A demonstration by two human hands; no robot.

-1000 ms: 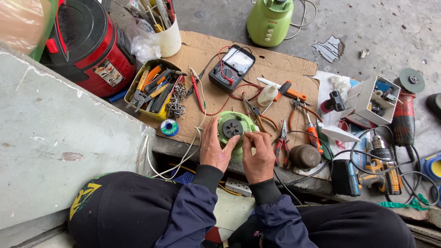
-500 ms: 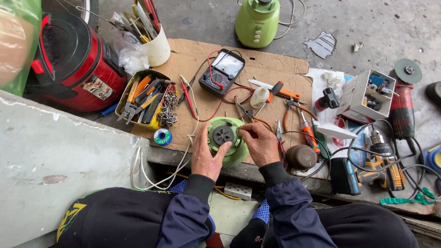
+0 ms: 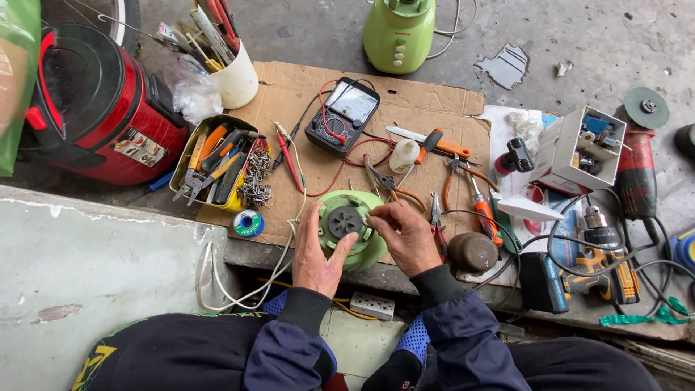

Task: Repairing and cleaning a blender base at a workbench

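Cardboard (image 3: pixel 441 108) unchanged, right hand (image 3: pixel 405 235) now pinches green base's (image 3: pixel 347 228) rim.

pliers (image 3: pixel 381 182) crowding base, bare cardboard (image 3: pixel 427 101) beyond

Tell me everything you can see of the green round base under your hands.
The green base looks like plastic, round, with a dark toothed coupling at its centre. It sits at the near edge of the cardboard. The left hand grips its left rim, thumb on top; the right hand has fingers pinched at its right rim.
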